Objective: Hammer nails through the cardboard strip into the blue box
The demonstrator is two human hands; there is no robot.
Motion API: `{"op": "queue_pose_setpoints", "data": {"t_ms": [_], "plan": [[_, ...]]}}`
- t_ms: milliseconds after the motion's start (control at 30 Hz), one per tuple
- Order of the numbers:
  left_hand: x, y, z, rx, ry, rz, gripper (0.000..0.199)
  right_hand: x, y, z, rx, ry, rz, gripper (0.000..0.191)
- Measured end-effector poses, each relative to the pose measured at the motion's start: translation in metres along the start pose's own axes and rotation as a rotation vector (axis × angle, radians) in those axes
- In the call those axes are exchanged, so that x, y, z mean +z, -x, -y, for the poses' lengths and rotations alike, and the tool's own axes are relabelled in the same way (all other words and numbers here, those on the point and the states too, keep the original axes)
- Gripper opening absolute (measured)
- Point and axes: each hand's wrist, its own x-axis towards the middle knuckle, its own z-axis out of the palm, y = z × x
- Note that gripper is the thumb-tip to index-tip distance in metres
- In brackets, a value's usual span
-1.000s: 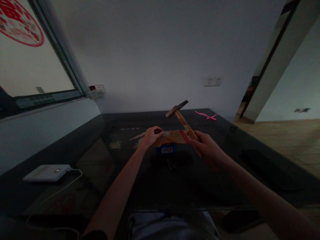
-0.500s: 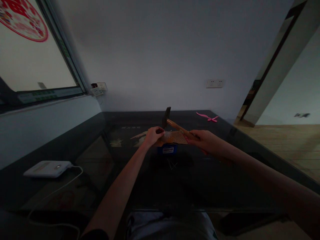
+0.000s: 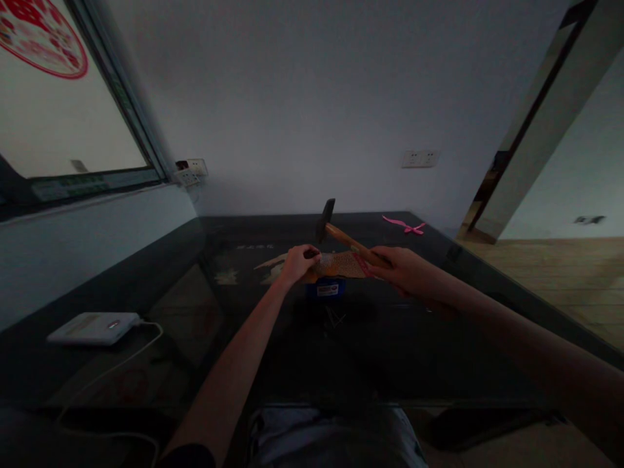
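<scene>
A hammer (image 3: 344, 236) hangs at a slant over the table, its wooden handle running from the right hand (image 3: 405, 268) leftward and slightly up to a dark metal head (image 3: 324, 221). The head, set crosswise to the handle with its top leaning right, lies left of and beyond the right hand, just above the fingertips of the left hand (image 3: 298, 263). The left hand is by far the nearer of the two to the head; any small gap between them is too dark to measure by eye. The handle is smooth and orange-brown, with a small pale mark along it.

The right hand is closed around the handle's lower end. The left hand's fingers are curled, tips close together at the left end of a tan, speckled strip (image 3: 341, 264); whether they pinch something small cannot be told. The strip, red-marked near its right end, lies roughly left to right across a blue box (image 3: 329, 289) bearing a pale label, below the hammer.

Nearer the person, a few thin, light slivers (image 3: 334, 317) lie on the dark, glossy table (image 3: 400, 364). A pink ribbon (image 3: 407, 226) lies toward the far right edge. At left, well apart from the hands, rests a white device (image 3: 95, 328) with a white cable (image 3: 129, 352).
</scene>
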Motion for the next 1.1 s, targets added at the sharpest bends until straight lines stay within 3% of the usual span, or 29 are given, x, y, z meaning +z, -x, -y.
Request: {"op": "queue_pose_setpoints", "data": {"t_ms": [167, 333, 533, 700, 900, 1100], "plan": [[0.0022, -0.0005, 0.0051, -0.015, 0.021, 0.012, 0.015, 0.0021, -0.001, -0.0056, -0.019, -0.021, 0.088, 0.024], [0.0022, 0.0003, 0.0025, 0.009, 0.026, 0.008, 0.013, 0.0012, -0.0016, -0.0064, -0.01, 0.0, -0.002, 0.019], [0.001, 0.0, 0.0005, -0.02, -0.002, 0.019, 0.014, -0.0007, -0.0007, -0.0021, -0.002, -0.001, 0.101, 0.021], [0.003, -0.0003, 0.0055, -0.001, -0.017, 0.007, 0.012, -0.0017, -0.0001, -0.0013, -0.016, 0.008, 0.016, 0.02], [0.0042, -0.0009, 0.0076, -0.016, -0.015, 0.02, 0.014, 0.0044, -0.0028, -0.0056, -0.028, -0.021, 0.082, 0.028], [0.0033, -0.0004, 0.0042, 0.022, -0.037, 0.014, 0.012, 0.0011, -0.0027, -0.0073, 0.005, -0.001, 0.006, 0.025]]}}
